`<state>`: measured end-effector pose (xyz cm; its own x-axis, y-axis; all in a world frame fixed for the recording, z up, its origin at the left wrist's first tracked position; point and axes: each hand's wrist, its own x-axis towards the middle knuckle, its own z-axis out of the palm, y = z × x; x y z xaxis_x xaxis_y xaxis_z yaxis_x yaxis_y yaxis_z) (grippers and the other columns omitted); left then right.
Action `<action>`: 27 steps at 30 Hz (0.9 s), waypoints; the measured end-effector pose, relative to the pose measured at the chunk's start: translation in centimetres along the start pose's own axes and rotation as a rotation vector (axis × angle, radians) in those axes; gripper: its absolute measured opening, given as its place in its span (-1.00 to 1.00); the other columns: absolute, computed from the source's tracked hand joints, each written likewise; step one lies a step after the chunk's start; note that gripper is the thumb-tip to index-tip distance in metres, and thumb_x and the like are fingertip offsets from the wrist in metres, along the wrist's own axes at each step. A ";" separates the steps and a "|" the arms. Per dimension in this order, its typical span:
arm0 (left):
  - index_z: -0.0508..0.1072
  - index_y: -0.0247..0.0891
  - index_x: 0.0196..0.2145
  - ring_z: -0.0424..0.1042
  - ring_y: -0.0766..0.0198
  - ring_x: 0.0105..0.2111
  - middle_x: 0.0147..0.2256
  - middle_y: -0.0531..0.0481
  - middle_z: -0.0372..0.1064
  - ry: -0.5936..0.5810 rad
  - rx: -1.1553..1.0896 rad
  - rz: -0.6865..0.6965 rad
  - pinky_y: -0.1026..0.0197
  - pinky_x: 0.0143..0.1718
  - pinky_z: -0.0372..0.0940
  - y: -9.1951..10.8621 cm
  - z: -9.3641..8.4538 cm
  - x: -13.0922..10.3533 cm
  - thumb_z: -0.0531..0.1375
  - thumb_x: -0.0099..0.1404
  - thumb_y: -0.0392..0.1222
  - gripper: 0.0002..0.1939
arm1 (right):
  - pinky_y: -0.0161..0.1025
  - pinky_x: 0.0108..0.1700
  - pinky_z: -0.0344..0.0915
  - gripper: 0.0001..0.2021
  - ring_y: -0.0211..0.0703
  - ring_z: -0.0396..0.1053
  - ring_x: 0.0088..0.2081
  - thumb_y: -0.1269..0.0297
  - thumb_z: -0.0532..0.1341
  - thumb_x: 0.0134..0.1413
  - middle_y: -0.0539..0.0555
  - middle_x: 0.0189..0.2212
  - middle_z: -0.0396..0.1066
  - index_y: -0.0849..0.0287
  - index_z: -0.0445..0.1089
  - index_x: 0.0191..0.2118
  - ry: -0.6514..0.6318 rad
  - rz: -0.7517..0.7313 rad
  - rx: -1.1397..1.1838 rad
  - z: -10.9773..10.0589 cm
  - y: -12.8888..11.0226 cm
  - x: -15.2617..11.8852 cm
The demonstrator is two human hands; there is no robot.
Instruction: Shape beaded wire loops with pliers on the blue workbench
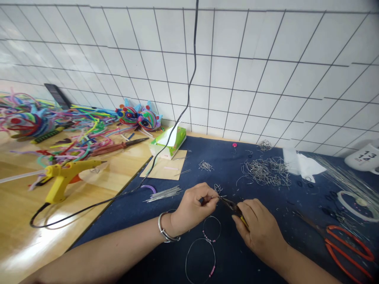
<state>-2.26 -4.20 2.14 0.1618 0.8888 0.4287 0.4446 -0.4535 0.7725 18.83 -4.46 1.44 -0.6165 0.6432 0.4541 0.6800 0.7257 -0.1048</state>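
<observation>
My left hand (195,203) pinches a thin piece of wire (222,196) between thumb and fingertips. From the right, my right hand (260,228) grips pliers (229,203) with a dark nose and yellow handle, the tips meeting the wire at my left fingertips. Below the hands, a small wire ring with pink beads (212,240) touches a larger wire ring with pink beads (214,265) on the dark blue cloth (166,260). Just behind my left fingertips lies a small tangle of wire (218,188).
Cut wires (166,194) and a tissue box (170,144) lie left of centre. A yellow glue gun (63,175) and coloured pipe cleaners (89,134) are further left. Wire hooks (266,171), red-handled scissors (334,236) and a mug (363,157) are right. A black cable (189,90) hangs down.
</observation>
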 end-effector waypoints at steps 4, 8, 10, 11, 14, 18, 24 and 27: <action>0.39 -0.32 -0.49 0.22 0.39 -0.52 -0.53 0.03 0.26 -0.013 -0.016 0.011 0.32 -0.48 0.16 -0.1 0.0 0.1 0.11 0.13 -0.38 -0.90 | -0.04 -0.18 0.26 -0.83 -0.09 0.24 -0.29 0.37 0.07 0.08 0.16 -0.35 0.29 0.27 0.26 -0.19 -0.005 0.001 0.038 0.0 -0.1 0.1; 0.40 -0.31 -0.49 0.22 0.39 -0.52 -0.54 0.03 0.25 -0.015 -0.017 0.016 0.32 -0.48 0.16 -0.1 -0.1 0.2 0.11 0.13 -0.38 -0.91 | -0.06 -0.16 0.26 -0.85 -0.10 0.25 -0.28 0.40 0.04 0.11 0.15 -0.34 0.29 0.24 0.25 -0.19 -0.025 0.025 0.111 0.0 0.0 0.2; 0.40 -0.31 -0.49 0.22 0.40 -0.52 -0.54 0.03 0.25 -0.013 -0.013 0.019 0.32 -0.48 0.16 -0.1 -0.1 0.2 0.11 0.13 -0.37 -0.90 | -0.09 -0.18 0.27 -0.85 -0.12 0.26 -0.28 0.40 0.03 0.11 0.14 -0.34 0.29 0.23 0.25 -0.19 -0.033 0.045 0.156 0.1 0.0 0.2; 0.40 -0.31 -0.49 0.22 0.40 -0.52 -0.54 0.04 0.25 -0.013 -0.011 0.024 0.32 -0.48 0.16 -0.1 -0.1 0.2 0.11 0.14 -0.37 -0.90 | -0.11 -0.20 0.27 -0.85 -0.13 0.26 -0.29 0.40 0.02 0.12 0.13 -0.35 0.29 0.23 0.25 -0.19 -0.031 0.054 0.180 0.1 0.0 0.2; 0.40 -0.31 -0.49 0.23 0.39 -0.52 -0.55 0.04 0.26 -0.002 -0.002 0.047 0.32 -0.49 0.16 -0.1 0.0 0.1 0.11 0.13 -0.37 -0.90 | -0.15 -0.24 0.27 -0.86 -0.15 0.27 -0.30 0.39 0.01 0.13 0.11 -0.35 0.28 0.20 0.25 -0.21 -0.046 0.086 0.261 0.2 -0.1 0.1; 0.40 -0.31 -0.51 0.23 0.39 -0.52 -0.56 0.04 0.26 0.018 0.023 0.068 0.32 -0.48 0.16 -0.1 -0.1 0.1 0.12 0.11 -0.39 -0.89 | -0.20 -0.27 0.24 -0.89 -0.18 0.26 -0.32 0.36 -0.01 0.15 0.08 -0.38 0.26 0.18 0.23 -0.26 -0.091 0.145 0.371 0.2 -0.3 0.1; 0.38 -0.30 -0.53 0.23 0.39 -0.53 -0.58 0.05 0.25 0.033 0.036 0.090 0.31 -0.48 0.15 -0.1 -0.2 0.0 0.11 0.13 -0.38 -0.88 | -0.29 -0.40 0.18 -0.84 -0.26 0.21 -0.45 0.31 -0.04 0.18 -0.01 -0.50 0.20 0.15 0.21 -0.39 -0.181 0.262 0.502 -0.3 -0.9 0.5; 0.39 -0.30 -0.52 0.24 0.38 -0.52 -0.57 0.04 0.26 0.038 0.044 0.087 0.31 -0.47 0.15 -0.2 -0.1 0.0 0.11 0.14 -0.37 -0.88 | -0.31 -0.41 0.17 -0.82 -0.28 0.21 -0.47 0.31 -0.04 0.18 -0.03 -0.52 0.20 0.15 0.21 -0.42 -0.194 0.288 0.536 -0.3 -1.1 0.6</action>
<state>-2.41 -4.16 2.04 0.1689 0.8425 0.5115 0.4690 -0.5252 0.7101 17.86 -4.93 2.12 -0.5336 0.8268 0.1780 0.5671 0.5060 -0.6499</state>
